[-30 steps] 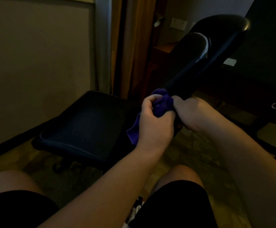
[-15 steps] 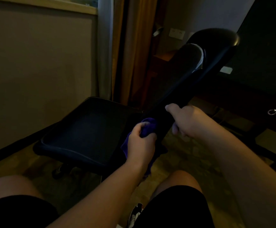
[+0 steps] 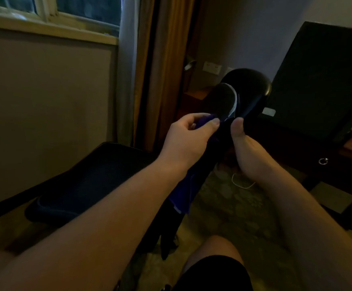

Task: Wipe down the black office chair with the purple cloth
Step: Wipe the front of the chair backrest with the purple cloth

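Observation:
The black office chair [image 3: 91, 181] lies tipped over on the floor, its seat pad at the left and its narrow back reaching up to the right toward the headrest [image 3: 248, 85]. My left hand [image 3: 187, 139] grips the purple cloth [image 3: 183, 196] against the upper part of the back; the cloth's loose end hangs below my wrist. My right hand [image 3: 244, 148] clasps the chair back [image 3: 223, 101] from the right side, thumb up, right beside the left hand.
A beige wall with a window sill [image 3: 49, 30] stands at the left, curtains [image 3: 150, 59] behind the chair. A dark desk [image 3: 328, 156] with a ring pull and a black panel [image 3: 328, 76] are at the right. A white cable [image 3: 242, 183] lies on the patterned carpet. My knees are at the bottom.
My left hand has slid the cloth from low on the chair back up toward the headrest. The right hand has shifted higher too, and my view has tilted upward.

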The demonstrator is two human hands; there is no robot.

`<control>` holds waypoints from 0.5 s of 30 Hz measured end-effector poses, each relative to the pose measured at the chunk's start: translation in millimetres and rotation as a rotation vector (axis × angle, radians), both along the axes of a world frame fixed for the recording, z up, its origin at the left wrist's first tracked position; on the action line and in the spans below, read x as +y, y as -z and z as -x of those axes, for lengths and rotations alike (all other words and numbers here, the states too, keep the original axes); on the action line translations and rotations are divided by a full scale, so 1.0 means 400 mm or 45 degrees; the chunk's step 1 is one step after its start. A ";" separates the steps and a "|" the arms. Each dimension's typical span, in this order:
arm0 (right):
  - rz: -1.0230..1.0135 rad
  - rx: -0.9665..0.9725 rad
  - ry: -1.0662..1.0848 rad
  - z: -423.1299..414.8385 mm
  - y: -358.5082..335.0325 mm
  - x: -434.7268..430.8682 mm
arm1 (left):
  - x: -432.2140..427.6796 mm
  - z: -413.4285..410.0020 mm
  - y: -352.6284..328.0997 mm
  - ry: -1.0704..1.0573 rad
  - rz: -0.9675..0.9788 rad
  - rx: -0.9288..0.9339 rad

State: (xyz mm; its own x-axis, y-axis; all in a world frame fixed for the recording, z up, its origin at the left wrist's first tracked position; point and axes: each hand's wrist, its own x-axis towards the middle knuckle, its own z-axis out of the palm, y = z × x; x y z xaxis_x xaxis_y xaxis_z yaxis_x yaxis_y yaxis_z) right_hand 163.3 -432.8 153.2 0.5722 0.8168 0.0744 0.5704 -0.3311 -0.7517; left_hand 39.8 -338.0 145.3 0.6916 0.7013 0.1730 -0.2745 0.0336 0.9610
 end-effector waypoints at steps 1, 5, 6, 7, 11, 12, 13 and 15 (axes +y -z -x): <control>-0.010 0.005 -0.013 -0.002 0.000 0.002 | -0.005 -0.005 0.002 -0.022 -0.113 -0.006; -0.014 0.137 0.007 -0.024 0.025 0.006 | -0.030 -0.013 0.081 -0.242 -0.637 0.090; -0.002 0.132 0.016 -0.025 0.026 0.007 | -0.027 -0.012 0.115 -0.282 -0.692 0.113; 0.004 0.132 0.004 -0.029 0.028 0.011 | -0.021 -0.009 0.151 -0.307 -0.718 0.146; -0.002 0.260 -0.070 -0.041 0.029 0.011 | -0.010 0.014 0.277 -0.301 -0.761 0.319; 0.006 0.272 -0.066 -0.045 0.029 0.012 | -0.012 0.018 0.297 -0.291 -0.761 0.355; 0.022 0.275 -0.059 -0.049 0.029 0.011 | -0.015 0.019 0.309 -0.284 -0.741 0.377; 0.080 0.263 -0.044 -0.055 0.031 0.012 | -0.025 0.013 0.299 -0.291 -0.618 0.367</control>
